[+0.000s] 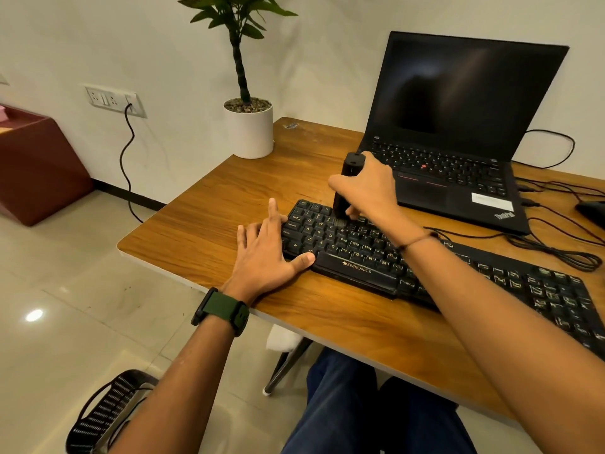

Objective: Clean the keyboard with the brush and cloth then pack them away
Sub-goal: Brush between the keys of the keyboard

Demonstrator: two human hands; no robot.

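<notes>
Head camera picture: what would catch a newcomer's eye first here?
The right hand holds a black brush upright, bristles on the keyboard at the wooden desk's middle. The left hand rests on the keyboard's left end. Behind stands an open laptop, dark-screened.

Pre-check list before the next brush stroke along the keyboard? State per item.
1. Right hand grips brush: ok.
2. Bristles touch the keys of the keyboard, upper left rows: ok.
3. Left hand steadies the keyboard's left end, thumb on its front edge: ok.
4. Stroke path rightward free: not ok, right forearm lies over the middle keys.
5. Laptop apart from brush: ok.
6. Cloth within reach: cannot tell, none in view.
</notes>
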